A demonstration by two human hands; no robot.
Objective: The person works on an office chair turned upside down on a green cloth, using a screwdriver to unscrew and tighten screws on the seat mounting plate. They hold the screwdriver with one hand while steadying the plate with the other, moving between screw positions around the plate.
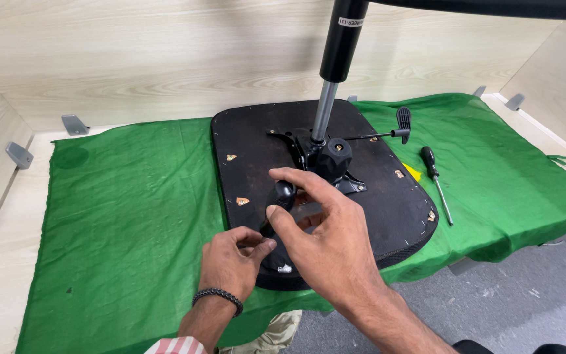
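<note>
Upturned chair seat [388, 196] — stiff, likely heavy — best gripped by its rim; right hand [325, 236] fingers curl round a black knob [283, 193], left hand [234, 262] fingers pinched together beside it.

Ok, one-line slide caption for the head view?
Both hands, left hand and right hand, over an upturned chair seat on green cloth, screwdriver alongside.
</note>
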